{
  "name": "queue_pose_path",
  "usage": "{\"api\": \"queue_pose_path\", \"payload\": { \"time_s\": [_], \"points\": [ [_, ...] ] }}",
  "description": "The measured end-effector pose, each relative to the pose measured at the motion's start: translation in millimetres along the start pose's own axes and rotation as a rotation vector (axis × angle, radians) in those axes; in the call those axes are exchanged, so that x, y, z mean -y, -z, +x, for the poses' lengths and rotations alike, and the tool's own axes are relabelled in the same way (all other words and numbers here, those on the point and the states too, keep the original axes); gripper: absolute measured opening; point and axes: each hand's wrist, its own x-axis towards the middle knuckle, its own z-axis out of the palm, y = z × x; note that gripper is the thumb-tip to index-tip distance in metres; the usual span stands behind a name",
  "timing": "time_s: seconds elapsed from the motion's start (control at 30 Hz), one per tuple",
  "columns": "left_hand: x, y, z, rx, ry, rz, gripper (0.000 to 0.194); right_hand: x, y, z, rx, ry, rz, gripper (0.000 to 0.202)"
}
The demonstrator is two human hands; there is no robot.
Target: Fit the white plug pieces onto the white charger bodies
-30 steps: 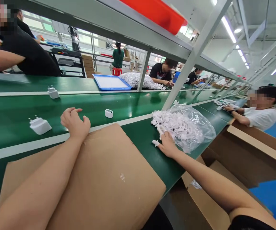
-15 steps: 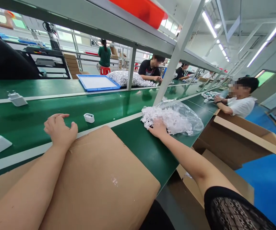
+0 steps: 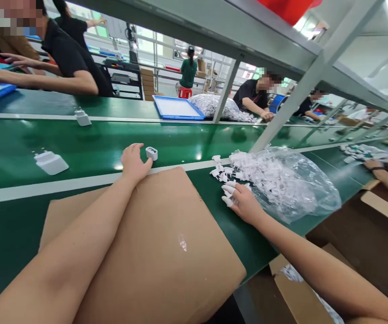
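Note:
My left hand (image 3: 136,163) reaches over the green belt with its fingers apart, just left of a small white oval housing (image 3: 151,153). My right hand (image 3: 243,200), white covers on its fingertips, has its fingers spread beside small white plastic parts (image 3: 219,170). Those parts spill from a clear plastic bag (image 3: 281,180) to the right. Two white plug adapters, one nearer (image 3: 50,162) and one farther (image 3: 83,117), lie on the left. Under my left forearm is a brown cardboard sheet (image 3: 167,243).
Slanted metal posts (image 3: 290,101) rise behind the bag. Across the belt are a blue-rimmed tray (image 3: 179,108), another bag of white parts (image 3: 214,104) and several people. Open cardboard boxes (image 3: 359,234) stand at the lower right. A co-worker's hand (image 3: 372,165) rests by parts at far right.
The view has turned left. My right hand has drawn back from the pile, exposing its fingertips and loose parts. My left hand is now closer to the oval housing.

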Motion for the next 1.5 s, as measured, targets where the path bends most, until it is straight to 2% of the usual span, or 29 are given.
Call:
{"api": "queue_pose_path", "payload": {
  "time_s": [0.17,0.27,0.37,0.43,0.53,0.63,0.7,0.8,0.9,0.97,1.03,1.13,1.27,1.37,1.5],
  "points": [
    [9.0,-7.0,7.4,0.121,-0.007,-0.032,0.074,-6.2,-5.8,2.1,-0.065,0.001,0.052,0.034],
    [11.8,-6.5,9.4,0.19,0.023,-0.062,0.072,-3.9,-6.5,-2.7,-0.074,0.04,0.031,0.03],
    [12.6,-3.8,8.7,0.167,0.111,-0.104,0.065,1.9,-3.3,-7.3,-0.025,0.089,0.055,0.03],
    [11.7,-1.6,7.0,0.112,0.14,-0.127,0.058,6.7,0.3,-6.2,0.023,0.056,0.125,0.028],
    [7.2,1.8,3.0,-0.008,0.065,-0.137,0.046,11.7,6.9,4.3,0.0,-0.174,0.336,0.024],
    [-0.4,4.7,-2.0,-0.088,-0.087,-0.135,0.041,11.7,14.7,23.1,-0.161,-0.492,0.605,0.025],
    [-7.6,6.0,-5.2,-0.087,-0.181,-0.138,0.04,10.7,19.9,37.1,-0.238,-0.64,0.808,0.03],
    [-23.0,8.0,-9.0,0.002,-0.274,-0.165,0.036,11.1,26.1,58.0,-0.248,-0.798,1.122,0.042],
    [-44.0,11.2,-13.0,0.229,-0.265,-0.233,0.034,11.4,29.9,81.0,-0.17,-0.836,1.246,0.051],
    [-58.1,13.3,-17.2,0.425,-0.231,-0.268,0.037,8.8,31.0,99.1,-0.099,-0.759,1.117,0.047],
    [-69.2,13.9,-22.8,0.583,-0.245,-0.282,0.039,4.1,29.3,119.2,-0.029,-0.623,0.753,0.038],
    [-76.2,10.8,-31.6,0.696,-0.309,-0.304,0.034,-3.0,17.8,150.2,0.062,-0.486,0.262,0.027],
    [-70.9,4.2,-37.1,0.73,-0.364,-0.355,0.034,-5.8,-11.6,183.2,0.166,-0.527,0.174,0.02],
    [-65.9,2.6,-36.4,0.755,-0.408,-0.384,0.035,-5.8,-28.1,197.6,0.214,-0.555,0.145,0.018],
    [-64.6,3.5,-34.4,0.774,-0.42,-0.396,0.035,-6.0,-25.9,198.9,0.246,-0.52,0.136,0.023]
  ]
}}
